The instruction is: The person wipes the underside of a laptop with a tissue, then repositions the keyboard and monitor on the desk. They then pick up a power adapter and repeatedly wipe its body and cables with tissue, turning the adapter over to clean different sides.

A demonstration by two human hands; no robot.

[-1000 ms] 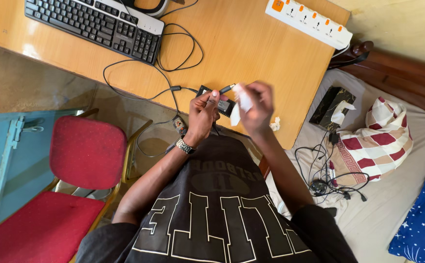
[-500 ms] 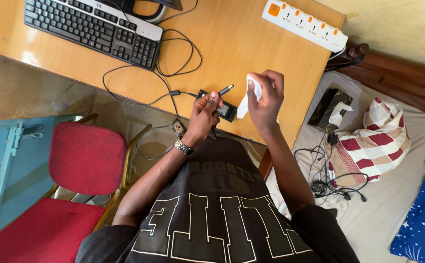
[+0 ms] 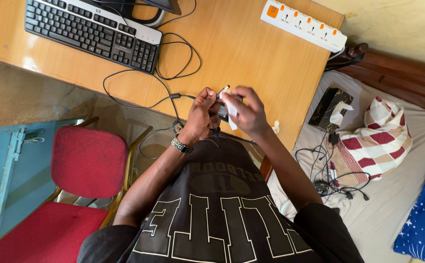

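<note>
Black cable plug (image 3: 223, 90) wrapped by white tissue (image 3: 231, 108).

keyboard (image 3: 93, 27) and power strip (image 3: 302, 24) on desk (image 3: 241, 48), chair (image 3: 83, 165) left of desk

A black keyboard (image 3: 93, 28) and white power strip (image 3: 302, 24) lie on the table (image 3: 251, 48); a red chair (image 3: 83, 163) stands beside it.

black adapter (image 3: 223, 113) mostly hidden, keyboard (image 3: 93, 30) cropped
</note>
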